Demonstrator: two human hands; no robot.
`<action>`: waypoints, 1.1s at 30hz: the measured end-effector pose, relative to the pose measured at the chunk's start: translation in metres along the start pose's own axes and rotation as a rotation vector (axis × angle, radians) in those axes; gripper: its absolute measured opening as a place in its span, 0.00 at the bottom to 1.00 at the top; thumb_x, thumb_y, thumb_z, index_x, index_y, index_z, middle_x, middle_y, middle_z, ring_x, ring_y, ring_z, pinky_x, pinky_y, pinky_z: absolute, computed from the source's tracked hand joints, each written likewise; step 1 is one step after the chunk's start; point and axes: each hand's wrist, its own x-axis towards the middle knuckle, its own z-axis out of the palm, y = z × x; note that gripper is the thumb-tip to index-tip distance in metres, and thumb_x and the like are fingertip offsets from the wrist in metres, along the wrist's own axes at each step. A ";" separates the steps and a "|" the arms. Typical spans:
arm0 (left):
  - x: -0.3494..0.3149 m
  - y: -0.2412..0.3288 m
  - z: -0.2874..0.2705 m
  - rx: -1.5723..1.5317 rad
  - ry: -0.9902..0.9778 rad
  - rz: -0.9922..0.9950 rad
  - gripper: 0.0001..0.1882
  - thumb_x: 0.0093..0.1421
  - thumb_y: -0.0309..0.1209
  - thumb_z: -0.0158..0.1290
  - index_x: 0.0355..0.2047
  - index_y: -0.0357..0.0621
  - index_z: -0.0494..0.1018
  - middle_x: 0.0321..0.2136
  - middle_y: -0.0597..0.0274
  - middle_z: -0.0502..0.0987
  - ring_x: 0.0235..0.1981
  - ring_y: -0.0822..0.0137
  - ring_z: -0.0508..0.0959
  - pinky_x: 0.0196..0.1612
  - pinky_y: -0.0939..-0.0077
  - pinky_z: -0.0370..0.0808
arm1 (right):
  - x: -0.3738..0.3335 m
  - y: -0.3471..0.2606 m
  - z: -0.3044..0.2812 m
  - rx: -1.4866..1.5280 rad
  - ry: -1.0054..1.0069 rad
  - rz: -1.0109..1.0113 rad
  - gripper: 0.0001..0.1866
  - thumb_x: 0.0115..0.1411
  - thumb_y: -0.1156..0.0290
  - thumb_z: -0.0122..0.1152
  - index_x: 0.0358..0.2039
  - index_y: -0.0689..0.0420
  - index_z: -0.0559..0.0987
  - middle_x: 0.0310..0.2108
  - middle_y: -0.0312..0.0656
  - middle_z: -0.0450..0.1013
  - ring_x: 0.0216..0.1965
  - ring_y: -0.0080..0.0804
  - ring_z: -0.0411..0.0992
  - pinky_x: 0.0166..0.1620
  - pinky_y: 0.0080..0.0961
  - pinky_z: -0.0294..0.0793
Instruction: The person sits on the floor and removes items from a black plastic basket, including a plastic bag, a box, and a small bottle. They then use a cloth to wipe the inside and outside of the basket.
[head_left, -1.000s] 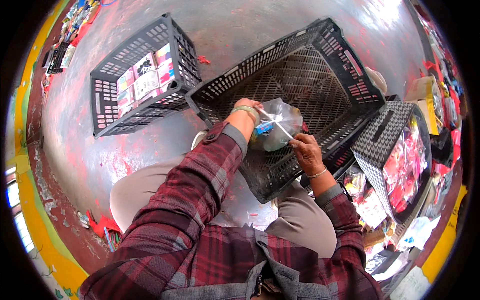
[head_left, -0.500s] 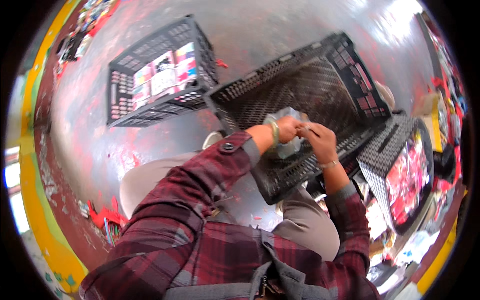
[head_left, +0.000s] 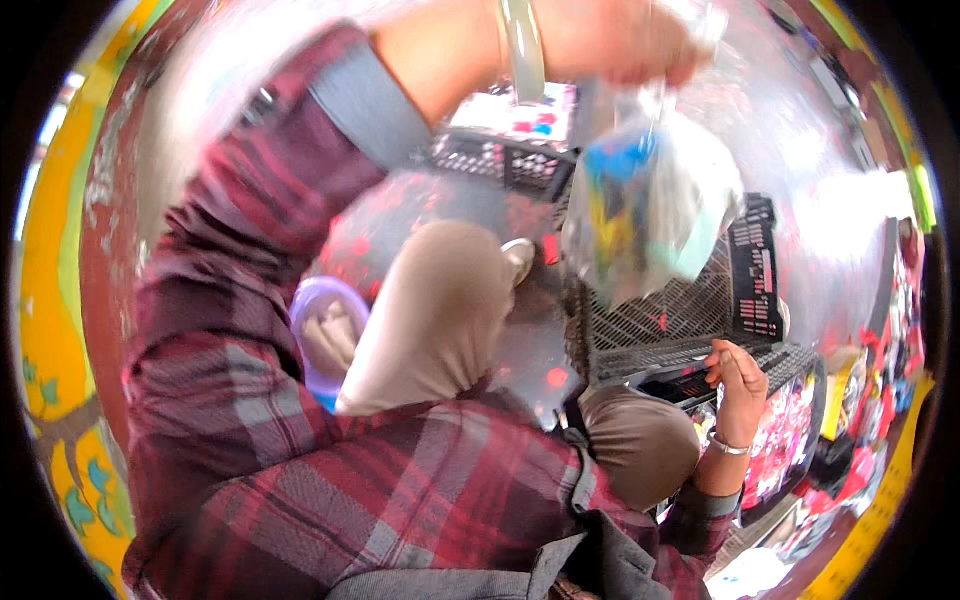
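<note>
My left hand (head_left: 640, 45) is raised high, smeared by motion, with its fingers closed on the gathered top of a clear plastic bag (head_left: 655, 205). The bag hangs below the hand, over the black crate, and blue, yellow and pale green contents show through it; what they are I cannot make out. Beneath it stands the black plastic crate (head_left: 755, 265), its mesh bottom partly hidden by the bag. My right hand (head_left: 738, 390) is up near the crate's front right corner, fingers curled in with no object visible in them.
A second dark crate (head_left: 495, 165) with colourful packets stands beyond my left forearm. By my left knee is a purple bucket (head_left: 297, 318) with pale rolled things inside. On my right, a container holds shiny pink packets (head_left: 785, 430), with clutter along the wall.
Both hands were together at the bag inside the crate. My left hand has lifted the bag up and out, while my right hand has let go and drawn back to the right.
</note>
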 end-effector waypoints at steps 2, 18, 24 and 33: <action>-0.066 0.072 -0.062 0.082 0.120 -0.046 0.16 0.61 0.38 0.44 0.25 0.39 0.73 0.16 0.62 0.70 0.19 0.71 0.69 0.25 0.76 0.66 | -0.010 -0.022 0.032 -0.048 -0.152 -0.033 0.09 0.58 0.75 0.50 0.35 0.63 0.77 0.24 0.36 0.72 0.21 0.16 0.65 0.26 0.12 0.63; -0.494 -0.156 -0.129 1.245 -0.052 -0.791 0.10 0.56 0.33 0.44 0.35 0.44 0.71 0.26 0.58 0.76 0.33 0.61 0.76 0.32 0.69 0.73 | -0.020 0.011 0.121 -0.270 -0.214 0.245 0.10 0.57 0.71 0.51 0.34 0.63 0.77 0.23 0.37 0.73 0.18 0.16 0.65 0.21 0.12 0.62; -0.742 -0.294 -0.057 1.048 0.014 -1.372 0.14 0.56 0.32 0.44 0.43 0.45 0.69 0.38 0.53 0.74 0.41 0.55 0.74 0.43 0.61 0.71 | -0.006 0.014 0.136 -0.354 -0.231 0.415 0.12 0.53 0.70 0.55 0.35 0.63 0.78 0.25 0.38 0.74 0.20 0.18 0.67 0.24 0.14 0.66; -0.751 -0.326 0.075 0.937 0.219 -1.619 0.12 0.57 0.34 0.43 0.39 0.46 0.72 0.34 0.53 0.75 0.36 0.56 0.76 0.40 0.64 0.72 | -0.001 0.115 0.155 -1.003 -0.395 0.118 0.30 0.52 0.56 0.57 0.52 0.58 0.66 0.42 0.53 0.71 0.44 0.49 0.69 0.47 0.33 0.67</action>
